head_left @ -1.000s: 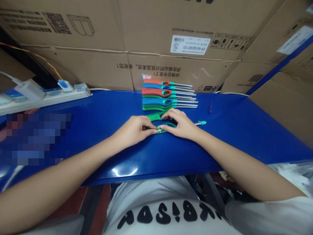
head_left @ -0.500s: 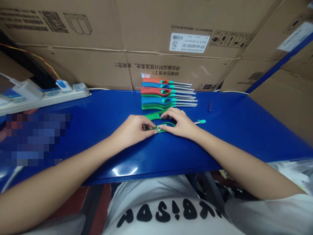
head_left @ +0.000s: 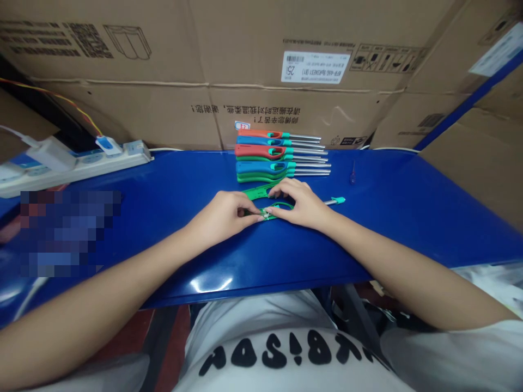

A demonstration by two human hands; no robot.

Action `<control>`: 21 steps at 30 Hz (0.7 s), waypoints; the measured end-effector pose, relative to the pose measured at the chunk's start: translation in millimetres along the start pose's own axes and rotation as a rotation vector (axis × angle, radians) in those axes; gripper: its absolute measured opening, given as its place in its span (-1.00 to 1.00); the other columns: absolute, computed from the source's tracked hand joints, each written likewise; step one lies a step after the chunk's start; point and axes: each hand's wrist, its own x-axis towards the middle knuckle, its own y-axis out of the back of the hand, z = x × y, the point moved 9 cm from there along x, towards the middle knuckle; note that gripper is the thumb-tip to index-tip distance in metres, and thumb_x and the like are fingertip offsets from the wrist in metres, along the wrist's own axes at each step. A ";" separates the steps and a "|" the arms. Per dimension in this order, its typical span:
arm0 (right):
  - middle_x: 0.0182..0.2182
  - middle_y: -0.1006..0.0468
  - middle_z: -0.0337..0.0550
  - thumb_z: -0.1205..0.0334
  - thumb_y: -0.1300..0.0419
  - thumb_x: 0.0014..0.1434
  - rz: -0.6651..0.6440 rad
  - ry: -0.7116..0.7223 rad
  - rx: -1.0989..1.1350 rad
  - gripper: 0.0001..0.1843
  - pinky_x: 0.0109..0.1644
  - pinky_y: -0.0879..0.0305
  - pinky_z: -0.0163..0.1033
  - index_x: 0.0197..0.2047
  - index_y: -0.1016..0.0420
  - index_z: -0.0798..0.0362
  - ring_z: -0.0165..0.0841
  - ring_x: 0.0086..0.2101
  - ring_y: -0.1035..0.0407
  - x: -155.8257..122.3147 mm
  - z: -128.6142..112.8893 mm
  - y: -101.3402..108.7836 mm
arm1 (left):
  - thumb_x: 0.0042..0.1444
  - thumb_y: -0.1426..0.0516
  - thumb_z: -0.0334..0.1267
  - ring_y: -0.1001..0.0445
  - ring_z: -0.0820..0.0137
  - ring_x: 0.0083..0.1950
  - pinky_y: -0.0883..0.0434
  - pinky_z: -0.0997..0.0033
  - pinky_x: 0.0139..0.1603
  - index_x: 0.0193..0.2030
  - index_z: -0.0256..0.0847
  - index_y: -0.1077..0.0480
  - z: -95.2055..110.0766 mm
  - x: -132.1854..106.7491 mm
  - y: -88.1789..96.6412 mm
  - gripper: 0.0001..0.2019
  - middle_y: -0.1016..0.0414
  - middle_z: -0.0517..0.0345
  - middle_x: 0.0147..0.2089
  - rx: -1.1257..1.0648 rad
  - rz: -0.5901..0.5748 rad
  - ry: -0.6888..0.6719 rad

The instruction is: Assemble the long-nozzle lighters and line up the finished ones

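Low over the blue table (head_left: 245, 256), my left hand (head_left: 226, 215) and my right hand (head_left: 304, 207) meet at an opened green lighter handle (head_left: 274, 216), whose inner parts show. My left thumb and fingers pinch its left part. With thumb and fingers, my right hand grips it near the trigger loop. Small parts between the fingertips are too tiny to make out. Just beyond lies a loose green handle half (head_left: 256, 193), beside my right fingertips. A metal lighter tube with a turquoise tip (head_left: 337, 201) sticks out to the right behind my right hand.
Behind my hands lies a row of long-necked lighters (head_left: 263, 152) in orange, blue, red and green, with a small numbered tag (head_left: 242, 126). A small screwdriver (head_left: 352, 175) is at right. Cardboard (head_left: 163, 109) walls the back. A power strip (head_left: 87, 163) sits at left; a blurred-out item lies below it.
Both hands keep nearly the same grip on the green handle, with only tiny finger shifts. The whole view has tilted slightly.
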 end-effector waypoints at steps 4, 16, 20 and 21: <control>-0.14 -0.58 -0.14 0.02 -0.38 0.21 -0.004 0.012 -0.005 -0.70 0.02 -0.17 -0.09 -0.09 -0.53 -0.01 -0.20 -0.07 -0.44 0.3 0.2 -2.2 | 0.23 -0.30 -0.24 -0.58 0.36 -0.25 -0.42 0.42 -0.19 -0.19 -0.20 -0.69 7.4 -2.0 -2.3 -0.87 -0.65 0.08 -0.23 0.083 -0.020 -0.041; -0.32 -0.46 -0.22 0.30 -0.23 0.28 -0.077 0.255 0.138 -0.92 -0.34 -0.23 -0.32 -0.15 -0.52 0.05 -0.47 -0.45 -0.26 -8.9 -17.8 22.8 | 0.24 -0.29 -0.25 -0.61 0.28 -0.16 -0.47 0.34 -0.12 -0.14 -0.18 -0.68 9.8 -4.3 -3.4 -0.86 -0.67 0.07 -0.17 0.142 -0.031 -0.008; -0.33 -0.43 -0.24 0.30 -0.29 0.20 -0.234 0.223 0.064 -0.87 -0.32 -0.20 -0.33 -0.16 -0.48 0.06 -0.47 -0.41 -0.24 -14.2 -15.4 15.1 | 0.23 -0.29 -0.26 -0.61 0.29 -0.19 -0.46 0.36 -0.16 -0.16 -0.17 -0.68 8.5 -4.2 -2.8 -0.87 -0.67 0.08 -0.18 0.133 -0.019 -0.007; -0.32 -0.44 -0.24 0.29 -0.29 0.20 -0.241 0.210 0.055 -0.87 -0.31 -0.20 -0.33 -0.16 -0.47 0.06 -0.46 -0.40 -0.25 -14.3 -14.6 14.6 | 0.23 -0.29 -0.26 -0.61 0.30 -0.19 -0.46 0.37 -0.17 -0.16 -0.17 -0.68 8.5 -4.3 -2.6 -0.88 -0.67 0.08 -0.19 0.130 -0.017 -0.007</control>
